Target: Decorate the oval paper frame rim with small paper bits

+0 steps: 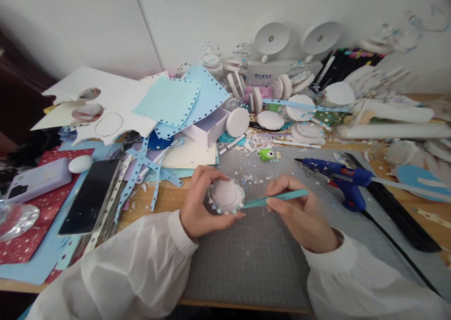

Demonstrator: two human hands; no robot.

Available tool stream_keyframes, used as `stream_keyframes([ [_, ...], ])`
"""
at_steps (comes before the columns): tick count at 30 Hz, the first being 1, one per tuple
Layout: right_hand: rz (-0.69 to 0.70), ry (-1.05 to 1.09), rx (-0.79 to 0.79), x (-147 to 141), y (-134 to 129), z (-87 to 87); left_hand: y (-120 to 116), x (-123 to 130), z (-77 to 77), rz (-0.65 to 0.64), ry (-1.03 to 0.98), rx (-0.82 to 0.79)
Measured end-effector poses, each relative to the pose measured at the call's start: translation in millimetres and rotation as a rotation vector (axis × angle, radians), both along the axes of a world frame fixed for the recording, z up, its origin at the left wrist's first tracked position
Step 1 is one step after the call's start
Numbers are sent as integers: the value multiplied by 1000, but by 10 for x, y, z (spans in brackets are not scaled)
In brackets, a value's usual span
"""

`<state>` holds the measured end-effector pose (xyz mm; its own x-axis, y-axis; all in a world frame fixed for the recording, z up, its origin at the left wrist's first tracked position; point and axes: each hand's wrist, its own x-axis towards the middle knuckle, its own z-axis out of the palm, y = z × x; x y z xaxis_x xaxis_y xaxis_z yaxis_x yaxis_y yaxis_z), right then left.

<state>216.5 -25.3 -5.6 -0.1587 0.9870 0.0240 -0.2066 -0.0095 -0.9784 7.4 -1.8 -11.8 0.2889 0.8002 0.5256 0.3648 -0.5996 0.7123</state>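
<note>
My left hand (201,205) is curled around a small round white disc ornament (227,195), whose rim carries wire and tiny blue and white paper stars. Between the thumb and fingers of my right hand (299,212) is a pair of teal tweezers (285,196). Their tips point left, close to the ornament's right edge; whether they touch it or grip a star I cannot tell. Small loose paper stars (252,179) lie scattered on the grey cutting mat (246,263) just beyond my hands.
A blue hot glue gun (338,174) lies on the right, its cord running toward me, beside a long black tool (398,207). Star-punched paper sheets (169,101), a white box (209,127) and several white discs (237,122) crowd the back. On the left rests a black-screened phone (89,198).
</note>
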Motion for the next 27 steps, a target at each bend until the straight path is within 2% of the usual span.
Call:
stream_keyframes([
  [4, 16, 80, -119, -42, -6, 4, -5, -3, 3, 1, 8, 3],
  [8, 9, 118, -174, -73, -5, 27, -9, -6, 6, -2, 12, 3],
  [27, -17, 187, -222, -85, 14, 64, 6, -4, 8, -37, -20, 10],
])
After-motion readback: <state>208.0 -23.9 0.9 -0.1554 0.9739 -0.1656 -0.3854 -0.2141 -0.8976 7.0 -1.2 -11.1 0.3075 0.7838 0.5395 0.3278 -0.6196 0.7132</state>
